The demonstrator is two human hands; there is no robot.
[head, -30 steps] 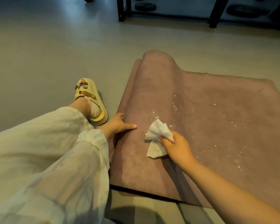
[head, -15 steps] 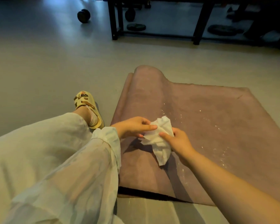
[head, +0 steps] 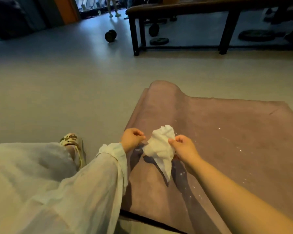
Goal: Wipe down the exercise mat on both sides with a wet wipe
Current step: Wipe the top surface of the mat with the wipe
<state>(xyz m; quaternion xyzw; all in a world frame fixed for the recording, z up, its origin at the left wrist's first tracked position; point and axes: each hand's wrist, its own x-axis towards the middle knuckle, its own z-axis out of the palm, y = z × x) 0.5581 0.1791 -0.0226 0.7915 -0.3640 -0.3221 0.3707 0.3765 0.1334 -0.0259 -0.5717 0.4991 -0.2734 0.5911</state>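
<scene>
Mauve mat: exercise mat (head: 227, 141) lies flat on the floor (head: 57, 98), far-left end curled up in a loose roll, near edge showing a dark underside. Droplets glint on the top face.
Wipe: white wet wipe (head: 161, 149) held bunched above the mat's near-left area, 1 tail hanging down, not touching the surface as far as I can tell.
Right hand: right hand (head: 184, 149) pinching the wipe's right side, fingers closed on it.
Left hand: left hand (head: 132, 141) fingers curled, pinched at the wipe's left edge; contact looks likely, not certain.
Wipe handling: light, limp, damp; probably tears if pulled hard. Spread it flat, press under a palm.
Mat handling: soft, floppy, wide; wet face likely slick. For flipping, grab the long near edge or the curled end with 2 hands.
Progress: top face partly wet; underside judged still undone.
</scene>
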